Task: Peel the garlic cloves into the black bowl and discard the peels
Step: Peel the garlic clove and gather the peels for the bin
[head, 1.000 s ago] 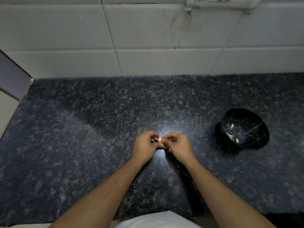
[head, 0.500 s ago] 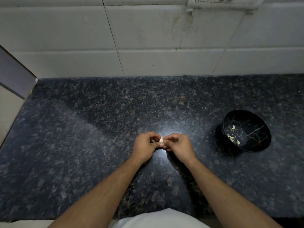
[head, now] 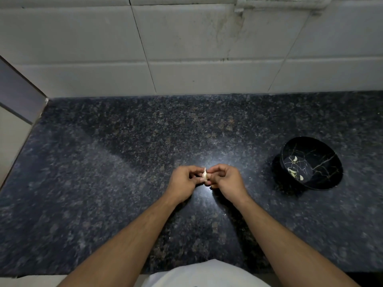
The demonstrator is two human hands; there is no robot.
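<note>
Head camera shows one garlic clove (head: 204, 175) pinched between the left hand (head: 183, 182) and the right hand (head: 224, 181), above the dark granite counter (head: 103, 172). Its long axis stands almost upright, pointed tip up. Fingers of both hands are curled and clamped on it. At the right, well apart, one black bowl (head: 323, 168) holds about four peeled cloves (head: 293, 172).

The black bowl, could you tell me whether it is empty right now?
No, the black bowl holds several peeled garlic cloves on its floor.
</note>
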